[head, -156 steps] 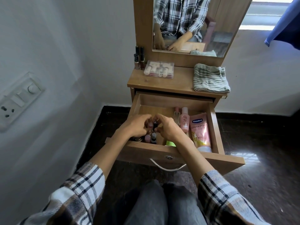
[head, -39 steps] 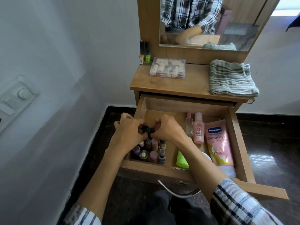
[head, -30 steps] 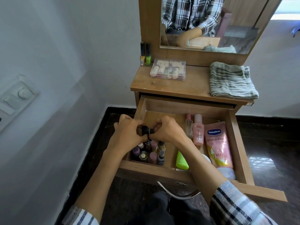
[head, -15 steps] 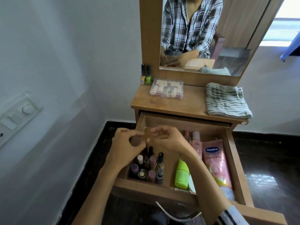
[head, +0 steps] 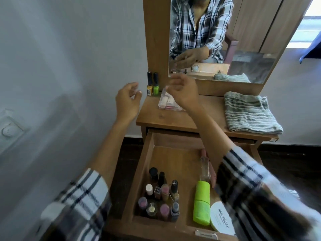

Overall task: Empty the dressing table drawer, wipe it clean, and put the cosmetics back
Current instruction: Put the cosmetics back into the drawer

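Observation:
The dressing table drawer [head: 147, 164] is pulled out. Its front left corner holds several small nail polish bottles [head: 160, 195]. To their right lie a green tube [head: 201, 202], a round white nail polish tub [head: 221, 218] and a clear bottle [head: 205, 168], partly hidden by my right arm. Both hands are raised over the table top [head: 173, 117]. My left hand [head: 127, 100] hangs by the table's left edge, fingers loosely curled, nothing visible in it. My right hand [head: 183, 90] hovers over a clear plastic case [head: 165, 101], fingers relaxed. Both hands are blurred.
A yellow and a green nail polish bottle [head: 152, 84] stand at the table's back left. A folded striped cloth [head: 250, 113] lies on the right. The mirror [head: 225, 35] rises behind. A wall [head: 60, 84] with a switch plate is close on the left.
Both hands have left the bottles in the drawer and risen to the table top, moving apart. The view has tilted up towards the mirror.

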Available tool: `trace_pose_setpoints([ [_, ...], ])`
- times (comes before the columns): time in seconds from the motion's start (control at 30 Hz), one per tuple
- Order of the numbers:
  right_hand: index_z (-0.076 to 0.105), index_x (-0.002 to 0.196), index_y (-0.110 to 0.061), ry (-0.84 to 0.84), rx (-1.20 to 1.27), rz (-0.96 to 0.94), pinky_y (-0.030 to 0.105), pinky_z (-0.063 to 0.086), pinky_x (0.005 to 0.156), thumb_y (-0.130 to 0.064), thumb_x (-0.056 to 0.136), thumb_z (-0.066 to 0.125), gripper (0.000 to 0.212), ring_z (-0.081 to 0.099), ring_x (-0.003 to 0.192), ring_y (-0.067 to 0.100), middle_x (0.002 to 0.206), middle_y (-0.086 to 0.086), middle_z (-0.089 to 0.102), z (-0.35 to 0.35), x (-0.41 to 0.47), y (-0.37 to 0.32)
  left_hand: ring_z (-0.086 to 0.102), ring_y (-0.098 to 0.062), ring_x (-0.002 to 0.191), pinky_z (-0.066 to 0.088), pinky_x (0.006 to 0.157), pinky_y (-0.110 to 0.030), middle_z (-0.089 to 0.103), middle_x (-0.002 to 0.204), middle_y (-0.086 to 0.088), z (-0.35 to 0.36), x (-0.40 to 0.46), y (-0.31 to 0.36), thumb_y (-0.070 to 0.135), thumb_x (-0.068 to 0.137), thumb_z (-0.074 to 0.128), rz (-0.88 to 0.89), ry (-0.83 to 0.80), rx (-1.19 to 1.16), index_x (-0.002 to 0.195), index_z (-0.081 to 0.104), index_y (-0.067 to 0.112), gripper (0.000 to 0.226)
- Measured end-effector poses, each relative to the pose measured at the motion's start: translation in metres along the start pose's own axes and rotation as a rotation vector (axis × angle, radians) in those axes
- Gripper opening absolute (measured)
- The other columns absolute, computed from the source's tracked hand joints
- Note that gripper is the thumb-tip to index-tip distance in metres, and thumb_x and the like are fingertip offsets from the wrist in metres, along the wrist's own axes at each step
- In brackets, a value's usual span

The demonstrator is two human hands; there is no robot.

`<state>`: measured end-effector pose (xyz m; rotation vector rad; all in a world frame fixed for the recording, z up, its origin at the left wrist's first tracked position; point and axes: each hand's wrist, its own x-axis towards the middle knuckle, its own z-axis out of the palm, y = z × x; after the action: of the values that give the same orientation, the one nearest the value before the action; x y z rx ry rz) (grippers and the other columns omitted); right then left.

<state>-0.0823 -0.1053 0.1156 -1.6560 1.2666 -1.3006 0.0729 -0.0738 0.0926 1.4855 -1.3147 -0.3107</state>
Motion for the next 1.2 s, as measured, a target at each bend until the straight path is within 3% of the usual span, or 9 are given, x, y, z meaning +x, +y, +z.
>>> trace_pose_setpoints([
  [0.1,0.054,0.124,-0.005,-0.069,-0.190,0.013,0.025,0.049,0.089,-0.012,0.085,0.066,0.041,0.060,0.104,0.018,0.114,0.009,0.063,0.018,0.030,0.006,0.049,-0.022,0.122,0.038,0.098,-0.024,0.051,0.134,-0.012,0.024,0.030,-0.005,0.012,0.092,0.053,-0.081,-0.106,0.018,0.132,0.046,0.003,0.042],
  [0.27,0.055,0.123,-0.006,-0.172,-0.379,-0.071,0.030,0.047,0.093,-0.018,0.087,0.064,0.039,0.059,0.110,0.024,0.119,0.010,0.063,0.039,0.051,0.018,0.053,-0.025,0.116,0.045,0.099,-0.035,0.054,0.129,-0.013,0.043,0.062,-0.016,0.015,0.091,0.054,-0.161,-0.287,0.040,0.130,0.046,0.002,0.041],
  [0.43,0.057,0.121,-0.008,-0.113,-0.366,-0.102,0.029,0.048,0.090,-0.022,0.089,0.062,0.036,0.060,0.107,0.023,0.117,0.010,0.064,0.047,0.060,0.021,0.061,-0.022,0.098,0.048,0.076,-0.026,0.064,0.111,-0.012,0.043,0.063,-0.027,0.015,0.086,0.061,-0.092,-0.150,0.049,0.112,0.059,0.005,0.027],
  [0.57,0.059,0.115,-0.005,-0.092,-0.417,-0.178,0.032,0.049,0.087,-0.015,0.090,0.059,0.027,0.061,0.102,0.023,0.110,0.011,0.066,0.046,0.053,0.006,0.063,-0.020,0.091,0.049,0.080,-0.028,0.066,0.104,-0.013,0.030,0.056,-0.016,0.014,0.086,0.060,0.027,-0.105,0.102,0.104,0.062,0.002,0.022],
  [0.7,0.059,0.108,-0.003,-0.060,-0.445,-0.261,0.033,0.049,0.082,-0.017,0.087,0.061,0.026,0.061,0.097,0.021,0.103,0.009,0.066,0.015,0.023,-0.024,0.055,-0.006,0.084,0.046,0.073,-0.020,0.060,0.092,0.003,0.003,0.033,0.018,0.020,0.085,0.063,0.204,-0.131,0.132,0.102,0.064,0.006,0.023],
  [0.87,0.060,0.105,-0.014,-0.116,-0.369,-0.200,0.029,0.048,0.085,-0.017,0.086,0.062,0.019,0.060,0.098,0.011,0.101,-0.004,0.065,-0.051,-0.064,-0.043,0.054,0.018,0.066,0.037,0.058,0.000,0.059,0.077,0.019,-0.024,-0.048,0.066,0.021,0.079,0.069,0.293,-0.318,0.046,0.089,0.060,0.025,0.013],
  [0.93,0.062,0.104,-0.017,-0.115,-0.399,-0.153,0.024,0.046,0.080,-0.018,0.085,0.063,0.019,0.060,0.094,0.008,0.097,-0.008,0.065,-0.072,-0.105,-0.038,0.059,0.009,0.070,0.041,0.060,-0.005,0.064,0.077,0.012,-0.026,-0.085,0.074,0.020,0.078,0.071,0.274,-0.467,0.024,0.085,0.061,0.019,0.013],
  [1.07,0.061,0.092,-0.020,-0.212,-0.311,0.019,0.015,0.048,0.067,-0.007,0.083,0.065,0.016,0.062,0.074,0.001,0.082,-0.010,0.065,-0.092,-0.169,-0.018,0.064,-0.011,0.089,0.050,0.083,-0.035,0.069,0.093,0.002,-0.023,-0.137,0.072,0.022,0.075,0.073,0.172,-0.732,0.076,0.096,0.066,0.016,0.023],
  [1.2,0.057,0.083,-0.021,-0.283,-0.347,0.141,0.031,0.054,0.064,-0.011,0.080,0.070,0.017,0.059,0.063,0.009,0.072,-0.010,0.061,-0.092,-0.198,0.005,0.062,-0.003,0.077,0.052,0.073,-0.030,0.066,0.081,0.012,-0.024,-0.168,0.058,0.031,0.072,0.075,0.137,-0.862,0.207,0.081,0.063,0.027,0.015],
])
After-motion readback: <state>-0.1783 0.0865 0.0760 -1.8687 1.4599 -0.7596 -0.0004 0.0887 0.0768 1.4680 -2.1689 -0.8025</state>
